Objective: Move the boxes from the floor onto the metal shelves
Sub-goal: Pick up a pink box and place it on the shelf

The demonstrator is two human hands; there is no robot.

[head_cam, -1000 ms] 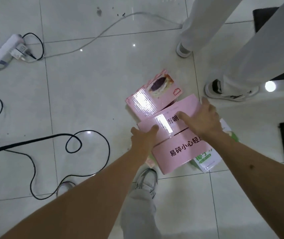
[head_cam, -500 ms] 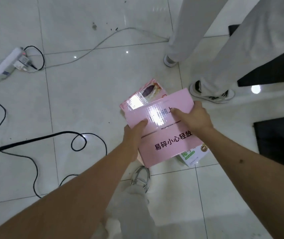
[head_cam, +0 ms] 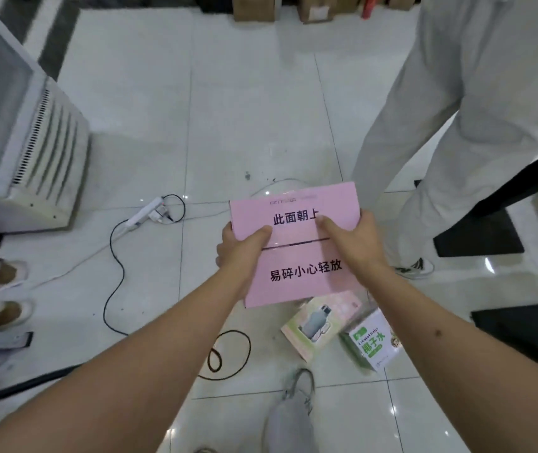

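We hold the pink carton (head_cam: 297, 246) up off the white tiled floor (head_cam: 228, 109), one hand at each side edge. Our left hand (head_cam: 239, 255) grips its left edge with the thumb curled over the top face and the fingers wrapped underneath; our right hand (head_cam: 357, 243) grips the right edge with the thumb laid across the top and the fingers hidden behind. The carton is flat and pale pink, its top face printed with two lines of black Chinese characters and split by a dark seam between its flaps. Below the pink carton, on the floor, lie a pale green box picturing a flask (head_cam: 320, 323) and, just right of it, a white and green coconut water carton (head_cam: 372, 346). Left of the pink carton a white power strip (head_cam: 145, 214) lies with a black cable (head_cam: 113, 279) trailing from it. Right of the pink carton stands another person's leg in light trousers (head_cam: 424, 125).
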